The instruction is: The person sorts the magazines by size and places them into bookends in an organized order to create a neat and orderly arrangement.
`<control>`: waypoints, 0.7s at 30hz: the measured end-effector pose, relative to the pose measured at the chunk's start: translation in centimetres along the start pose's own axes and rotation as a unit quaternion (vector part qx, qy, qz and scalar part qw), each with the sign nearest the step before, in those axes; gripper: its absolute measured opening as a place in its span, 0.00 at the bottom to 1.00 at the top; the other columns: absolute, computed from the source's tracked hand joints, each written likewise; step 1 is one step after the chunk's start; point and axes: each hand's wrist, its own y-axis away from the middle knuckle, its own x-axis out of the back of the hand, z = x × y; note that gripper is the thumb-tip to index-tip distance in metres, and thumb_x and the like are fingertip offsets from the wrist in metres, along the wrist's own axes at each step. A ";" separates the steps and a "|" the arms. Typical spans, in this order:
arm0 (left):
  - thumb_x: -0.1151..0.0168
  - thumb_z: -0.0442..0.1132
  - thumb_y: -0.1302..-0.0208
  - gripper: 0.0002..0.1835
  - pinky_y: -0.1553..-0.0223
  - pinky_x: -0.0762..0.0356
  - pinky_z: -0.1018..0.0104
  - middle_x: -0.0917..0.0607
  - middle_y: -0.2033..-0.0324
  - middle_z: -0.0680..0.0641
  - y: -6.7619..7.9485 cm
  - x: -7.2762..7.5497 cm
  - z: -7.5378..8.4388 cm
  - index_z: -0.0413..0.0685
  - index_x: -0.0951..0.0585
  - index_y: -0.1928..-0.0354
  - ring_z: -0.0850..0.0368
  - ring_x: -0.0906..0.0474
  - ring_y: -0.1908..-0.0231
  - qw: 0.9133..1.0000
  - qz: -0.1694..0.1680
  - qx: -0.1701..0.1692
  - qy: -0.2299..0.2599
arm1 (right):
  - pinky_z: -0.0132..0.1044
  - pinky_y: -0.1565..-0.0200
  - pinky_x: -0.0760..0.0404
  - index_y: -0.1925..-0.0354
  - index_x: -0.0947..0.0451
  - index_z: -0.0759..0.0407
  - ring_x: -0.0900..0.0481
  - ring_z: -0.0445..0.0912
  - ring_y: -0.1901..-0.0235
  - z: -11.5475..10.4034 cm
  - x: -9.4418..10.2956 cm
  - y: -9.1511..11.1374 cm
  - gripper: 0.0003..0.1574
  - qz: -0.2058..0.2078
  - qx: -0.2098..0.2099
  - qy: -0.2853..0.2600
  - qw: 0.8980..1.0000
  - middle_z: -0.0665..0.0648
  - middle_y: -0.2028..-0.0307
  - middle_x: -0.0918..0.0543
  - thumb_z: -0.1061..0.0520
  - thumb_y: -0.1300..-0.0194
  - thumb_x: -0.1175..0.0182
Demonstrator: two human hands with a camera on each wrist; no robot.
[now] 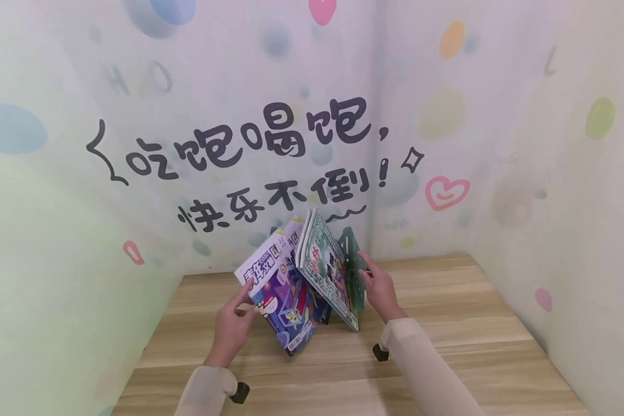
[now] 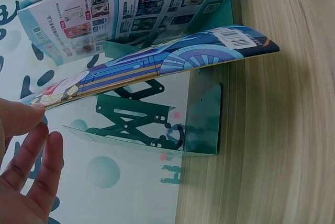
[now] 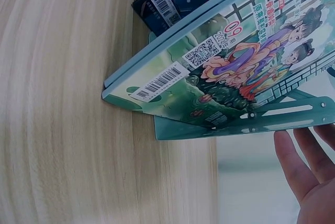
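Observation:
A purple-and-blue magazine (image 1: 286,303) leans tilted at the left of a small group of magazines. My left hand (image 1: 232,329) pinches its left edge; in the left wrist view the fingers (image 2: 44,171) show beside that edge. A green illustrated magazine (image 1: 327,266) slants to the right, with another pressed behind it. These magazines stand in a green metal expandable bookend (image 2: 133,114) with a crisscross lattice. My right hand (image 1: 381,290) touches the outer side of its right end plate (image 3: 251,122) with extended fingers (image 3: 293,166). The right thumb is hidden in the right wrist view.
A wood-grain table (image 1: 447,323) carries the bookend near its back edge. White printed wall coverings (image 1: 270,69) with dark lettering rise behind and on both sides. A dark magazine corner with a barcode (image 3: 162,7) shows behind the green magazines.

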 end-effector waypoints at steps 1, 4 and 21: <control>0.34 0.26 0.43 0.36 0.62 0.18 0.66 0.15 0.58 0.43 0.0 -0.1 0.0 0.60 0.27 0.33 0.46 0.20 0.58 1.000 0.002 -0.001 -0.001 | 0.54 0.49 0.21 0.29 0.38 0.40 0.22 0.58 0.48 0.0 0.0 0.0 0.32 0.001 0.002 0.000 1.000 0.63 0.36 0.27 0.58 0.26 0.48; 0.34 0.26 0.43 0.36 0.62 0.18 0.66 0.15 0.58 0.43 -0.2 -0.3 0.0 0.60 0.27 0.33 0.48 0.20 0.58 1.000 0.008 -0.006 0.001 | 0.54 0.49 0.21 0.29 0.38 0.40 0.22 0.58 0.48 0.1 0.1 -0.1 0.32 0.005 0.003 0.002 1.000 0.62 0.37 0.27 0.58 0.26 0.47; 0.34 0.25 0.43 0.37 0.67 0.18 0.68 0.15 0.60 0.43 -1.2 -1.4 0.0 0.59 0.29 0.32 0.49 0.20 0.64 1.000 0.015 0.002 0.005 | 0.53 0.51 0.20 0.29 0.38 0.39 0.21 0.58 0.49 -0.2 0.1 0.1 0.33 0.003 -0.007 0.004 1.000 0.63 0.38 0.25 0.58 0.27 0.46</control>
